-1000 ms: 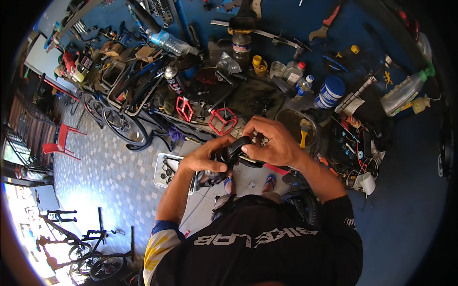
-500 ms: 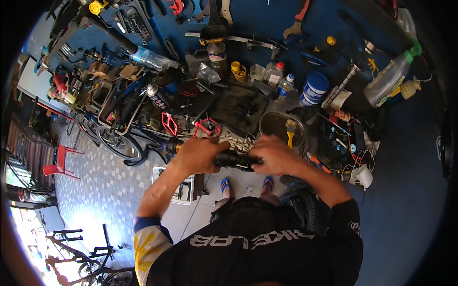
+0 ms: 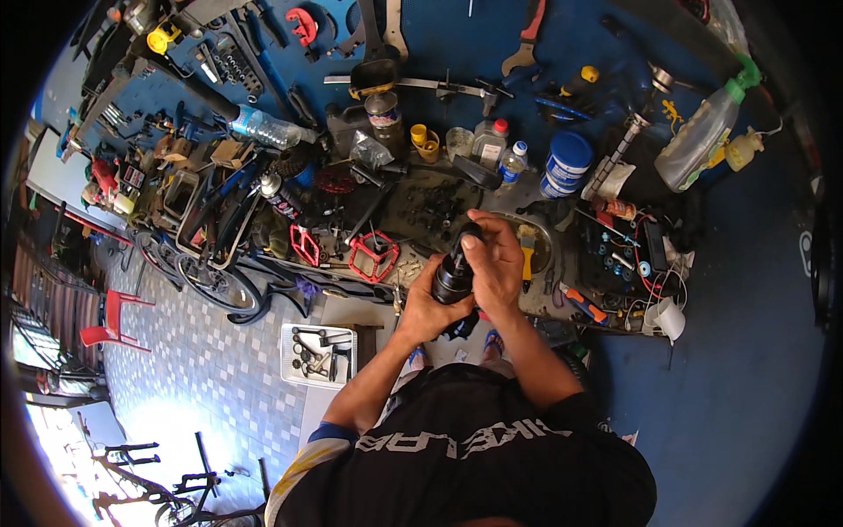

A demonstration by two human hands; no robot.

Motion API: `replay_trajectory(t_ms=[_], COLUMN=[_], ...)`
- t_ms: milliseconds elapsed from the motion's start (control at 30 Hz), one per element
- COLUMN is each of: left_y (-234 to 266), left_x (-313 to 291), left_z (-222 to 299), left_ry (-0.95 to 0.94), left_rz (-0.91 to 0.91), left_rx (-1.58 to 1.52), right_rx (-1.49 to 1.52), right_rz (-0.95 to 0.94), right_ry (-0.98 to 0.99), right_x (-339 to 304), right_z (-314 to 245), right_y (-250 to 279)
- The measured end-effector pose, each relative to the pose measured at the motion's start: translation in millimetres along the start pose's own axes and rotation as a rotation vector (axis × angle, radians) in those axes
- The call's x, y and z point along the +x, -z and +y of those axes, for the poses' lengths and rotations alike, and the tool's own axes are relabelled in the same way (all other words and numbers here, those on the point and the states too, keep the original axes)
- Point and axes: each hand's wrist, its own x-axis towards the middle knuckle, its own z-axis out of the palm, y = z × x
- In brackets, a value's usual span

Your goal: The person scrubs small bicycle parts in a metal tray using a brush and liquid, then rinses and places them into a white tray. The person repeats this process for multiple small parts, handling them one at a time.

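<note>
Head view: at the far left of the containers, a clear bottle with a blue label (image 3: 263, 127) is laid on its side. A white tray (image 3: 286, 356) is filled with loose black and metallic parts. At the back of the counter (image 3: 537, 301), yellow cups (image 3: 426, 142), a red-capped bottle (image 3: 490, 142), a blue-capped bottle (image 3: 513, 164) and a blue tub (image 3: 567, 164) are lined up; their contents cannot be made out. In a round pan (image 3: 542, 249), a yellow-handled brush (image 3: 528, 257) is rested. By the right edge, a white cup (image 3: 669, 320) is seen tilted.

The black cylindrical part (image 3: 451, 279) is held between the two hands, in front of the counter's near edge. Its body is wrapped by the left hand (image 3: 430, 307); its narrower upper end is pinched between the thumb and fingers of the right hand (image 3: 497, 265).

Farther left, a red chair (image 3: 112, 321) is seen on the tiled floor. Two red pedals (image 3: 375, 256) are set near the counter's front edge, left of the hands. The pan's left side is partly blocked by the right hand. To the right, an orange-handled tool (image 3: 584, 303) is laid near the edge.
</note>
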Motion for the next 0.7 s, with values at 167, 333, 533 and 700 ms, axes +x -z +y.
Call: replay_trajectory(t_ms=[167, 333, 533, 700], left_y=[55, 67, 57, -29], left_x=[22, 40, 30, -7], left_z=[26, 62, 47, -13], left_ry=[-0.035, -0.168, -0.056, 0.222], left_rz=[-0.323, -0.696, -0.358, -0.136], left_rx=[0.610, 1.300, 0.761, -0.049], right_rx=[-0.638, -1.165, -0.640, -0.033], right_rz=[-0.431, -0.895, -0.322, 0.076], right_ry=[0.055, 0.268, 0.130, -0.079], right_x=[9, -14, -15, -20], right_z=[-46, -25, -20, 3], right_y=[75, 81, 88, 44])
